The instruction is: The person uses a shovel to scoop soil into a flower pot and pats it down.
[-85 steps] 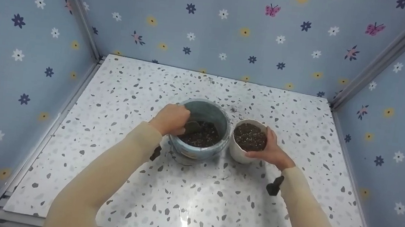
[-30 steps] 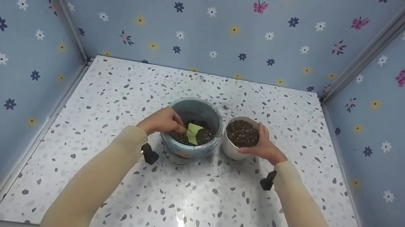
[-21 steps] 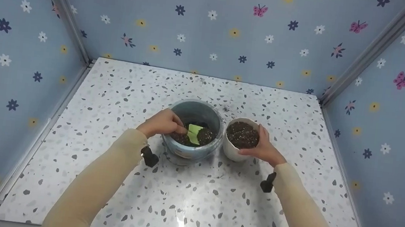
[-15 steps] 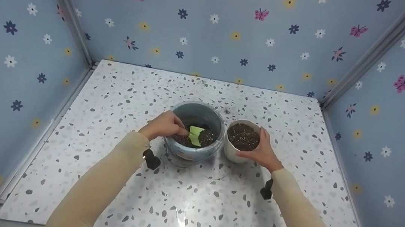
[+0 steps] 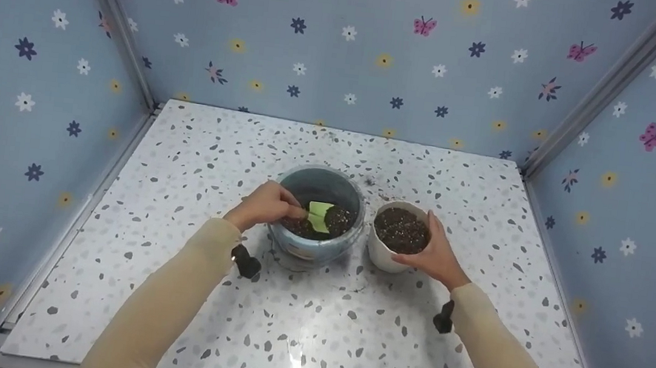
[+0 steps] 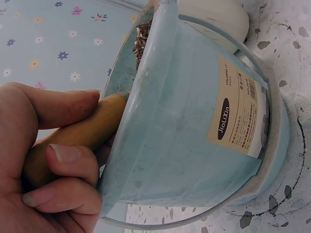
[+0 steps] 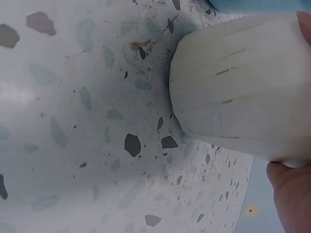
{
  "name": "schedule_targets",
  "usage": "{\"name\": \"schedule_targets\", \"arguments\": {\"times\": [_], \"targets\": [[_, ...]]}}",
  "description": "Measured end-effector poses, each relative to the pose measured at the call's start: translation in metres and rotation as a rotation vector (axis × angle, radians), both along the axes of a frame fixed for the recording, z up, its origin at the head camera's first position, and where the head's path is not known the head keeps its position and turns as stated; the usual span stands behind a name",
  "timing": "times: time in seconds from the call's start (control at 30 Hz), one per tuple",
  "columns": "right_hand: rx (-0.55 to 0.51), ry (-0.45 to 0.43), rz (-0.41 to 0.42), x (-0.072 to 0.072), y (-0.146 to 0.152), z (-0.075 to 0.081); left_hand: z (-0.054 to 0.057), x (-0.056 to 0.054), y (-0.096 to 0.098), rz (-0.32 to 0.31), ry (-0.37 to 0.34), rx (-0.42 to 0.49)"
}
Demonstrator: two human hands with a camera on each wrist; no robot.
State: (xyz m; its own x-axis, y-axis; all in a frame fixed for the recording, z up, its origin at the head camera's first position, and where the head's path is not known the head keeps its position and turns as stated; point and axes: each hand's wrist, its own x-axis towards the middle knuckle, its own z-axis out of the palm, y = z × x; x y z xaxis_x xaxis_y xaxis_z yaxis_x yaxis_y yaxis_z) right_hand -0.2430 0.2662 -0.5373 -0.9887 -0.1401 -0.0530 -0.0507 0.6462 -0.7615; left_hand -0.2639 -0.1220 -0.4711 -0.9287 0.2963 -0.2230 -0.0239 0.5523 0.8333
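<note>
My left hand (image 5: 265, 205) grips a small trowel by its wooden handle (image 6: 82, 128), fingers curled round it. The trowel's light green blade (image 5: 319, 216) lies inside the round blue pot (image 5: 307, 250), against dark soil speckled white. The blade's tip cannot be made out. In the left wrist view the handle crosses the pot's rim, and a label (image 6: 238, 109) shows on the pot's side. My right hand (image 5: 435, 253) holds the white pot (image 5: 382, 255) by its rim, thumb on the near side, fingers at the right. Soil (image 5: 401, 231) nearly fills this pot.
Both pots stand on a white speckled tabletop (image 5: 198, 316), the white one just right of the blue one. Crumbs of soil (image 5: 369, 182) lie behind and between them. Blue flowered panels (image 5: 342, 45) with metal posts enclose the back and sides.
The trowel's green blade, earlier dark and mostly hidden in the blue pot, now shows. My right hand has shifted the white pot slightly right and nearer me, widening the gap.
</note>
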Motion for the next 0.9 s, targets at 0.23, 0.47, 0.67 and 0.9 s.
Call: {"name": "schedule_targets", "arguments": {"times": [0.23, 0.47, 0.67, 0.9], "targets": [[-0.021, -0.028, 0.047, -0.001, 0.004, 0.002, 0.001, 0.001, -0.003, 0.060, 0.044, 0.030], [-0.021, -0.077, 0.042, 0.005, 0.005, -0.003, -0.004, 0.002, -0.004, 0.119, 0.035, 0.093], [-0.015, -0.097, 0.043, 0.005, 0.008, 0.000, -0.002, -0.003, -0.002, 0.165, 0.027, 0.141], [-0.007, -0.164, 0.044, 0.004, 0.008, 0.006, 0.014, -0.007, 0.004, 0.165, 0.035, 0.131]]}}
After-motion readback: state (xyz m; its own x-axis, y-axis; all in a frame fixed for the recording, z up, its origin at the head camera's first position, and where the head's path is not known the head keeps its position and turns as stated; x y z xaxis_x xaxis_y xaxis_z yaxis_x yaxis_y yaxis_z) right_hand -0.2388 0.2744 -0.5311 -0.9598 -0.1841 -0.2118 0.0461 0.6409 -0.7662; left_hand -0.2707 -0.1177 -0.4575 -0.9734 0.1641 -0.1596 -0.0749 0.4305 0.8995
